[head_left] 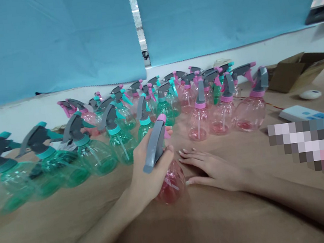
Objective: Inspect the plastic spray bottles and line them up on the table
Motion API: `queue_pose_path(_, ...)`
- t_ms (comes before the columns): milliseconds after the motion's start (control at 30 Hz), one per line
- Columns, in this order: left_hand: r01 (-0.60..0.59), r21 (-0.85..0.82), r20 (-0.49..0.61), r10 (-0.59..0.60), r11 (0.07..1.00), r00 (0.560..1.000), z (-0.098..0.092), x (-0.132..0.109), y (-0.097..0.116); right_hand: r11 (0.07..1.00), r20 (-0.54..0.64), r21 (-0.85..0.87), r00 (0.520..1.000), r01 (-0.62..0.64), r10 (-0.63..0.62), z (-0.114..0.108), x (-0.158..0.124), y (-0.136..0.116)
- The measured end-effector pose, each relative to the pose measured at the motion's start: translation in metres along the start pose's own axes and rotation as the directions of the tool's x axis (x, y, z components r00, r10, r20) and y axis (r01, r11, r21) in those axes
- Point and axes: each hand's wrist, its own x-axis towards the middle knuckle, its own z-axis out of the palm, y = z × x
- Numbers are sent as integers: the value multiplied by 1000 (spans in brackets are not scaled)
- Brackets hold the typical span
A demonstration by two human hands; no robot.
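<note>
A pink spray bottle (173, 187) is held near the centre of the frame. Its rounded body is made of see-through pink plastic, through which a pale, slanting tube can be seen. It is topped by a long grey spray head (154, 144), tipped with a pink nozzle (161, 117) at the upper end; a little of a pink trigger is shown beside the fingers. The bottle's neck is hidden by the left hand (146, 170), whose fingers and thumb are wrapped around it below the spray head. The right hand (215, 168) is laid palm down on the bench (178, 233), just right of the bottle, with its fingers extended and slightly parted; whether the bottle is touched by its thumb cannot be told. Green spray bottles (97, 157) with grey heads and turquoise collars are lined up at the left, and three similar pink bottles (251, 112) are stood right of centre.
</note>
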Motion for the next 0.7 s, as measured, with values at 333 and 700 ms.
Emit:
queue_pose_path(333,43,-43,51,-41,998,998,0,0,-1,1000,7,-19,1000,0,0,0,0,1)
queue_pose_path(700,-26,-2,8,26,1000,1000,0,1,-2,999,21,-34,1000,-8,8,0,0,0)
